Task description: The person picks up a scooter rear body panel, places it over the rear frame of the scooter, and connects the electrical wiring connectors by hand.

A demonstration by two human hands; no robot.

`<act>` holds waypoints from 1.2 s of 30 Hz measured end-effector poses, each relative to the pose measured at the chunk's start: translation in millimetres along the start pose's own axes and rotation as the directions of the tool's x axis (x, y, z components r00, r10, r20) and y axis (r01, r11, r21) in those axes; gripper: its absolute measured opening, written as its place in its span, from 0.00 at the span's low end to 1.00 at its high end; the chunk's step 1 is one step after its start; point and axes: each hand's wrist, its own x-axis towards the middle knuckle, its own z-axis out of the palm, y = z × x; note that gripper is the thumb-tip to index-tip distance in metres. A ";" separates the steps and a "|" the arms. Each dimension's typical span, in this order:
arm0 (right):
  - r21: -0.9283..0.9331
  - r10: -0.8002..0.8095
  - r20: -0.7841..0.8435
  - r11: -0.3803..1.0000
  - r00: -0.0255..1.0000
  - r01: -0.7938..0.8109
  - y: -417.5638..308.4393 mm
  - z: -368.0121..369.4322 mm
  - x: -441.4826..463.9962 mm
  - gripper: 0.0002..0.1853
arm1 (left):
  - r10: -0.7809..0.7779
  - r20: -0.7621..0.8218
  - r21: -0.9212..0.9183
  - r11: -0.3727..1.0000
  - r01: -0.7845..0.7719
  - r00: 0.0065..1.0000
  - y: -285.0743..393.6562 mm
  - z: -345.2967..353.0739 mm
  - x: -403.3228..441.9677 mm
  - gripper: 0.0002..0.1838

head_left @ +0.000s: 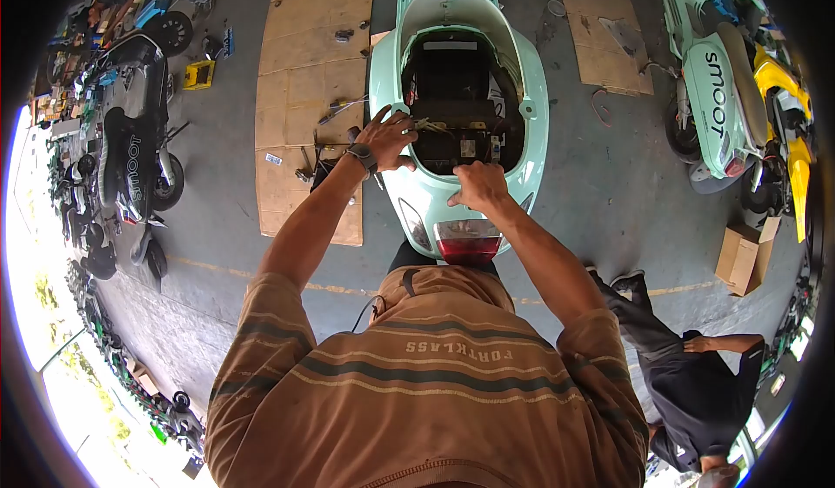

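A mint-green scooter body [522,153] stands right in front of me, with a wide opening where its seat would sit. My left hand [391,140], wearing a dark wristwatch [362,159], rests on the left rim with its fingers spread toward the opening. At the rear rim, my right hand [481,185] is curled over the edge of the body panel, thumb outside; its other fingertips are partly hidden. Inside the opening lie a dark compartment [448,70], pale wires [430,126] and a white label [468,149]. The red tail light [470,243] is below my right hand.
Flattened cardboard [304,79] with tools and small parts lies on the left, and another sheet [604,36] on the right. A black scooter [130,149] stands left, a mint scooter [709,96] right. A cardboard box [746,257] and a person in black [704,384] are at right.
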 end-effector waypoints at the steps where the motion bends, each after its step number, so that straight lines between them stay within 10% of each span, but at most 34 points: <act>1: 0.008 0.007 0.013 1.000 1.000 -0.008 0.0 0.2 -0.2 0.30 | 0.012 -0.044 -0.024 1.000 -0.013 0.999 -0.7 0.8 -1.5 0.34; 25: 0.058 0.027 -0.072 0.998 0.997 -0.023 -20.8 47.2 -34.5 0.21 | -0.090 0.030 -0.050 0.995 0.092 0.995 30.2 25.1 -36.1 0.30; 36: 0.111 0.039 -0.056 0.993 0.998 -0.032 -17.7 27.0 -41.8 0.15 | -0.132 -0.180 -0.130 0.985 0.109 0.975 38.1 25.3 -40.4 0.28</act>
